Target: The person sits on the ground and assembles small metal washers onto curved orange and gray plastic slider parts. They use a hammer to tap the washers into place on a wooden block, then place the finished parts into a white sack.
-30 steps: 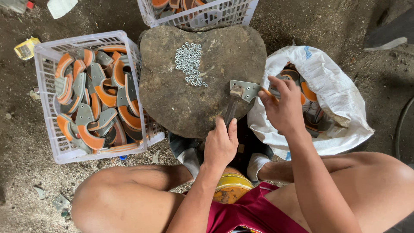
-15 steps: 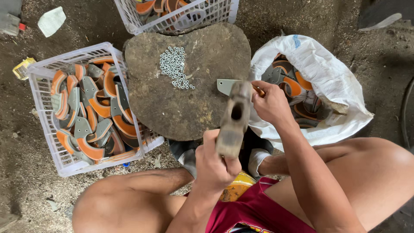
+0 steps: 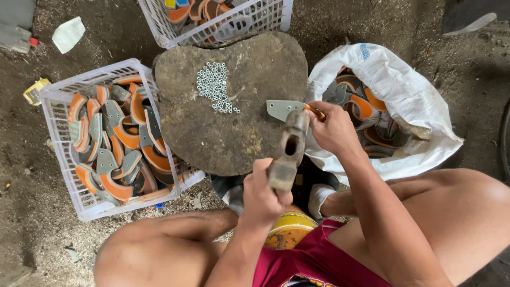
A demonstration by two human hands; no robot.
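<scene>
while the right hand [image 3: 332, 130] pinches the grey plate [image 3: 284, 109] flat on the stone block [image 3: 223, 138], the left hand [image 3: 263, 194] grips the hammer [image 3: 289, 149] raised just beside and above it.

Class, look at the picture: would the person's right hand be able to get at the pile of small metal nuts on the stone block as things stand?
Probably yes: the nuts lie uncovered on the stone block with bare stone between. But the right hand is pinching a grey plate, so it would have to let go.
</scene>
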